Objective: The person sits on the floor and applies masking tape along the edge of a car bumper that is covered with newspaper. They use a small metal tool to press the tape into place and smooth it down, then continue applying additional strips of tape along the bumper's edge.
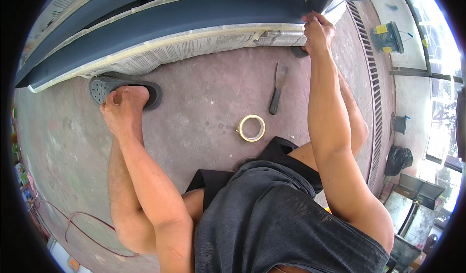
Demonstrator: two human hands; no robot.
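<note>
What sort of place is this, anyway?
Probably a paint or body workshop: newspaper is taped along a blue-grey panel, and a scraper and a tape roll lie on the bare, stained floor.

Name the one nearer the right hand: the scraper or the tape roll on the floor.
The black-handled scraper; the cream tape roll lies farther from the right hand, lower in the picture.

A blue-grey plastic bucket with yellow patches [388,38] stands at the frame's upper right; a long, dark slotted drain grate [374,84] runs down the right side; beyond it are a small grey pail [400,124] and a crumpled black plastic bag [399,160]. A thin, dark red hose [93,241] loops at lower left.
</note>
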